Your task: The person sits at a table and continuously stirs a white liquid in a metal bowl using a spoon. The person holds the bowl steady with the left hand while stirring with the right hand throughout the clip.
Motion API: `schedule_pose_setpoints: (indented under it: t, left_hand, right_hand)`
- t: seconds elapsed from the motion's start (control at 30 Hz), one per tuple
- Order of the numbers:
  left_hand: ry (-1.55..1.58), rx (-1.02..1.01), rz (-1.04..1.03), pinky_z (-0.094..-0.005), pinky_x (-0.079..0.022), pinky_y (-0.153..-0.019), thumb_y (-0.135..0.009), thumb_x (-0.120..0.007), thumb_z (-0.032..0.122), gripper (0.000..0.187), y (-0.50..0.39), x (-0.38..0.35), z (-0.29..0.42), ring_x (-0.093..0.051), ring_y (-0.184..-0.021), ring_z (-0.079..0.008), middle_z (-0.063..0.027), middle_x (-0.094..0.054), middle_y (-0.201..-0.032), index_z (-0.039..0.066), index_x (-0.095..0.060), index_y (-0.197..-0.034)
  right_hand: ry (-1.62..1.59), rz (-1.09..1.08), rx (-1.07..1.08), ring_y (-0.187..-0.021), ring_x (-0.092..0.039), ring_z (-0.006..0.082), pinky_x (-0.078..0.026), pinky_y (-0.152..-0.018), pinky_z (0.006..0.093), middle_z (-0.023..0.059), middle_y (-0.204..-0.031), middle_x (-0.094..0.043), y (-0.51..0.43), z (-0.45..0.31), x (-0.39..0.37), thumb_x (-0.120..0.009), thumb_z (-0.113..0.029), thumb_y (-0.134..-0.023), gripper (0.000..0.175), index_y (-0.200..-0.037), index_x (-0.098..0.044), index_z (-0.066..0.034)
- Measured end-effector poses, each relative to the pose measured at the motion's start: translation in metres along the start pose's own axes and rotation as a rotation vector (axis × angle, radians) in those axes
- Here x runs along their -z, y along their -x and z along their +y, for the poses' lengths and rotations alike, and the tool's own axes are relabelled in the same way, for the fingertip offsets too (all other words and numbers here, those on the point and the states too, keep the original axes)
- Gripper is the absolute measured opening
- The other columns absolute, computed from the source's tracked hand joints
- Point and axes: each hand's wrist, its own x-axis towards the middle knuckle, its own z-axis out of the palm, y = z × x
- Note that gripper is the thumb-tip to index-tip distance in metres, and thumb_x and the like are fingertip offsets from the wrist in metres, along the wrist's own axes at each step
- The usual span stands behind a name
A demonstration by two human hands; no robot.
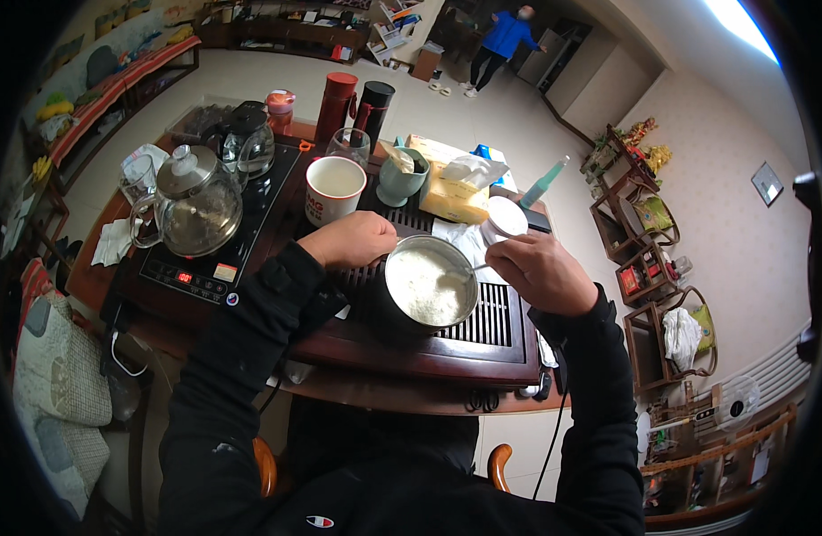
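A round metal bowl [405,315] rests on the slatted tea tray [495,328] before me. Inside it lies white, floury powder [428,288], loose and lumpy in places. My left hand [357,241] pinches the bowl at its upper left, by the rim or a short handle; the fingers hide which. From the right, my right hand [542,271] grips the thin metal handle of a utensil [480,268], likely a spoon. Its far end reaches into the powder and is partly buried. A white round tub [506,218] stands just beyond my right hand.
A red-rimmed mug [335,184] with pale liquid, a green cup [401,181] and a yellow tissue pack [454,201] stand behind the bowl. At left, a glass teapot [198,208] sits on a lit induction cooker [183,276]. A person [505,40] stands far back.
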Motion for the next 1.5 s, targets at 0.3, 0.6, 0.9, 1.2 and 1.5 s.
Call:
schedule_pose_setpoints:
  t: [0.3,0.6,0.9,1.2,1.5]
  left_hand:
    - [0.006,0.018,-0.010,-0.0279,-0.047,-0.058,-0.099,-0.055,0.020,0.028,-0.002,-0.001,-0.005,-0.057,-0.060,-0.0102,-0.0013,-0.062,-0.067,0.003,-0.065,-0.079]
    - [-0.011,0.021,-0.016,-0.0277,-0.047,-0.058,-0.098,-0.055,0.020,0.027,-0.001,0.001,-0.003,-0.058,-0.061,-0.0100,-0.0010,-0.063,-0.067,0.003,-0.066,-0.080]
    - [0.026,0.050,-0.025,-0.0279,-0.048,-0.059,-0.097,-0.055,0.018,0.026,0.001,0.001,0.000,-0.058,-0.061,-0.0100,-0.0014,-0.062,-0.067,0.001,-0.066,-0.081]
    - [0.039,0.062,-0.003,-0.0293,-0.047,-0.061,-0.098,-0.055,0.016,0.024,0.006,-0.001,0.006,-0.057,-0.063,-0.0105,-0.0016,-0.061,-0.068,0.001,-0.065,-0.083]
    - [-0.013,0.087,0.028,-0.0317,-0.049,-0.061,-0.097,-0.055,0.020,0.028,0.008,-0.001,0.012,-0.060,-0.062,-0.0138,-0.0048,-0.063,-0.067,-0.001,-0.064,-0.081]
  right_hand:
    - [-0.244,0.034,-0.133,-0.078,-0.073,0.0320,-0.059,-0.076,0.0379,0.0171,-0.086,-0.073,0.013,-0.010,-0.011,-0.067,-0.008,-0.098,0.013,-0.105,-0.072,0.0018]
    - [-0.369,-0.017,-0.396,-0.068,-0.066,0.0108,-0.053,-0.063,0.0279,0.0055,-0.077,-0.069,0.006,0.015,-0.035,-0.063,-0.003,-0.097,0.012,-0.101,-0.074,0.0021]
    - [-0.806,0.174,-0.280,-0.074,-0.065,0.0108,-0.055,-0.069,0.0267,0.0053,-0.087,-0.071,0.012,0.027,-0.046,-0.061,-0.002,-0.101,0.012,-0.106,-0.071,0.0044]
    - [-0.529,-0.032,0.044,-0.083,-0.069,0.0309,-0.054,-0.076,0.0404,0.0124,-0.086,-0.070,0.005,0.027,-0.044,-0.072,-0.004,-0.095,0.010,-0.105,-0.073,-0.0023]
    - [-0.311,0.206,0.056,-0.083,-0.071,0.0318,-0.057,-0.074,0.0392,0.0121,-0.090,-0.072,-0.001,0.035,-0.063,-0.074,-0.004,-0.093,0.010,-0.103,-0.075,-0.0030]
